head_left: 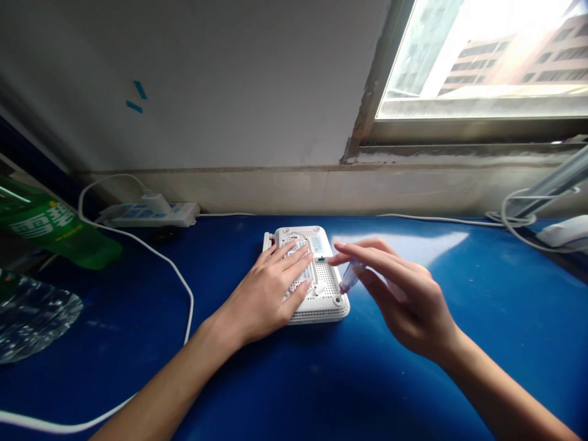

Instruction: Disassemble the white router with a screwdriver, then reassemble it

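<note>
And here the left hand (274, 293) lies spread flat on the white device (331, 311), which sits under its fingers on the blue table (367, 380), vents facing up! Over on the device's right side, the right hand (404, 291) pinches a small translucent purple tool (350, 277), narrow grip, tip down near the round corner foot (338, 300).

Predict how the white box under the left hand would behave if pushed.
The white box looks stiff, its edges straight under the left hand. Low and flat, it would likely slide on the glossy blue table, not roll. Its many holes suggest a hollow shell, perhaps light for its size.
</note>
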Demonstrator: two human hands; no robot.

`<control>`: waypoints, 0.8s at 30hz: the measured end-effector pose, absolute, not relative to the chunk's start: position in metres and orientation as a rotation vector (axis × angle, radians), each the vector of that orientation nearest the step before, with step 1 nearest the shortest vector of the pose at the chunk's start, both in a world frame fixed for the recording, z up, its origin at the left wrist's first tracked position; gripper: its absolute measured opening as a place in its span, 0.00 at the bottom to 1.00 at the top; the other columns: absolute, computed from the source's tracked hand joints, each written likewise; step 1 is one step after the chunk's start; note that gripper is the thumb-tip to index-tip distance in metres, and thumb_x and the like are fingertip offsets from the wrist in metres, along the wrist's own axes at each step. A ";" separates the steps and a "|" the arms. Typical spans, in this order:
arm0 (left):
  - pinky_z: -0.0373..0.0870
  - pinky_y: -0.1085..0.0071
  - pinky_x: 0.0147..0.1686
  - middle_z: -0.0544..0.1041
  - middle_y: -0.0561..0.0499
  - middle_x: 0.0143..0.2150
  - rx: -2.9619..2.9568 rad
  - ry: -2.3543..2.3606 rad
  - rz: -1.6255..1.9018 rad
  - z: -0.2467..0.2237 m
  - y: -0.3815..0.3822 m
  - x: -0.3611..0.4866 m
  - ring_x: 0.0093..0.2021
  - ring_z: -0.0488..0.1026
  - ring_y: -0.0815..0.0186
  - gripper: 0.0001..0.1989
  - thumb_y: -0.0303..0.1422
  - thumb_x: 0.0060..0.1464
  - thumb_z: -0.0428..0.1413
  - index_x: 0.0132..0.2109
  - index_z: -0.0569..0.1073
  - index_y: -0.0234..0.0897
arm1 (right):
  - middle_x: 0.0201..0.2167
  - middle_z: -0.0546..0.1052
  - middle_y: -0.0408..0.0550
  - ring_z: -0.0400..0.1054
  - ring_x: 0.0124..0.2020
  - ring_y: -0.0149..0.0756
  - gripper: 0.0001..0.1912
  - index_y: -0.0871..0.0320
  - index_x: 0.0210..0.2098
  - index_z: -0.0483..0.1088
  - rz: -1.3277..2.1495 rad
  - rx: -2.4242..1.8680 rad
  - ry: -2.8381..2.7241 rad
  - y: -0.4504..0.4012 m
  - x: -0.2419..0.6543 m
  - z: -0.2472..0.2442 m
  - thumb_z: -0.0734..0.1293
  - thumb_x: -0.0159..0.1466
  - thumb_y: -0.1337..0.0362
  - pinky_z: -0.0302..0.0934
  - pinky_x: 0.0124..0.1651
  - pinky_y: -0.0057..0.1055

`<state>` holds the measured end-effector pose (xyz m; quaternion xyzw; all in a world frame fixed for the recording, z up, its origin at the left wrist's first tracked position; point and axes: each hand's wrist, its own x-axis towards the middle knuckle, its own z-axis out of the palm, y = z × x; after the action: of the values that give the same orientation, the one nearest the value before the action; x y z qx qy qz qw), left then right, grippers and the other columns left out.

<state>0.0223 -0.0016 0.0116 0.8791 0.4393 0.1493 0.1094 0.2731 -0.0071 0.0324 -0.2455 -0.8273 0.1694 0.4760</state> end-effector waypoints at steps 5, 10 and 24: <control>0.53 0.44 0.79 0.62 0.46 0.79 2.578 1.295 0.438 0.013 -0.001 0.023 0.81 0.54 0.52 0.28 0.39 0.76 0.49 0.76 0.65 0.35 | 0.36 0.81 0.48 0.69 0.36 0.41 0.20 0.51 0.56 0.80 0.244 -0.619 -1.987 -0.003 0.276 0.032 0.76 0.68 0.74 0.68 0.37 0.40; 0.53 0.43 0.79 0.63 0.46 0.78 2.572 1.294 0.450 0.011 -0.001 0.022 0.81 0.54 0.51 0.27 0.39 0.76 0.49 0.76 0.66 0.37 | 0.47 0.83 0.52 0.73 0.46 0.45 0.26 0.50 0.66 0.75 0.319 -0.618 -2.041 -0.003 0.277 0.034 0.69 0.72 0.74 0.72 0.45 0.43; 0.53 0.43 0.79 0.63 0.46 0.78 2.572 1.293 0.460 0.012 -0.002 0.023 0.81 0.55 0.51 0.27 0.39 0.76 0.49 0.76 0.66 0.37 | 0.48 0.84 0.52 0.76 0.49 0.46 0.26 0.49 0.66 0.74 0.350 -0.624 -2.031 -0.004 0.275 0.034 0.68 0.73 0.74 0.74 0.48 0.44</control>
<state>0.0226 -0.0021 0.0117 0.8766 0.4408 0.1567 0.1127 0.2747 -0.0044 0.0343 -0.2551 -0.8305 0.1433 0.4740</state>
